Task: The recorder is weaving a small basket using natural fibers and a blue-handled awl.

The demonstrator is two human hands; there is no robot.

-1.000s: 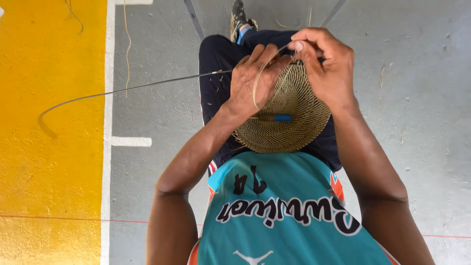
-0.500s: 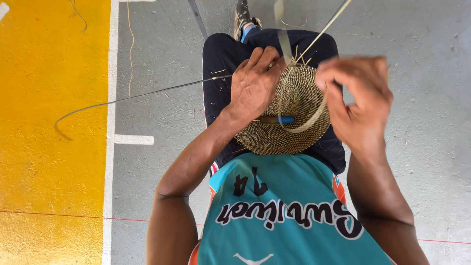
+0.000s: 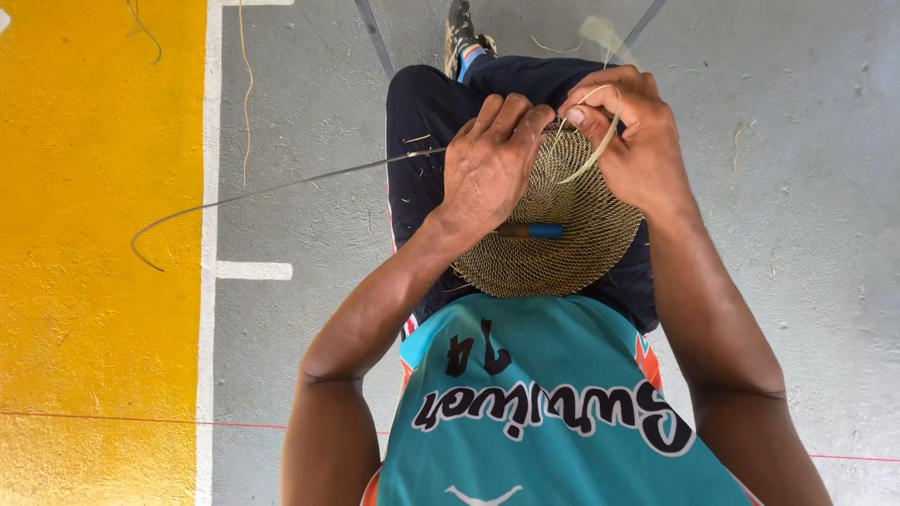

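Right hand point(image 3: 633, 141) pinching pale strand point(image 3: 591, 155), left hand point(image 3: 487, 169) clamped on woven disc point(image 3: 562, 244) over lap.

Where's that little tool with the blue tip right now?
In the head view, the blue-tipped tool lies across the round woven disc on the person's lap, just beside the left hand.

Grey concrete floor point(image 3: 806, 244) meets a yellow painted strip point(image 3: 94, 281) edged by a white line point(image 3: 208, 309), in daylight.
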